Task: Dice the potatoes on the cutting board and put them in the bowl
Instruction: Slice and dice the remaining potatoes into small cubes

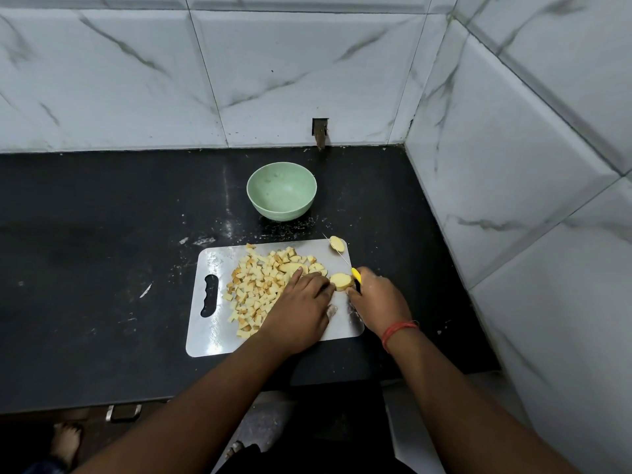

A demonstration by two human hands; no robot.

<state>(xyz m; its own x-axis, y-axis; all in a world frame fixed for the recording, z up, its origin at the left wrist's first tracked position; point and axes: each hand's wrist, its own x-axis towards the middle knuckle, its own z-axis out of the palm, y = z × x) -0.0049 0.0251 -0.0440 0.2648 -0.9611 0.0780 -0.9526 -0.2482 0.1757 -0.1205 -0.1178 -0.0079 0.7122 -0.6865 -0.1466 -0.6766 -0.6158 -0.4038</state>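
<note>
A steel cutting board lies on the black counter with a heap of diced potato across its middle. My left hand pinches a potato chunk at the board's right side. My right hand grips a knife by its yellow handle. Its thin blade points away, past another potato piece at the board's far right corner. A larger uncut piece lies by my left fingertips. The green bowl stands empty behind the board.
White marble-tiled walls close the counter at the back and on the right. The black counter stretches to the left, flecked with small scraps. Its front edge runs just below the board. Bare feet show on the floor below.
</note>
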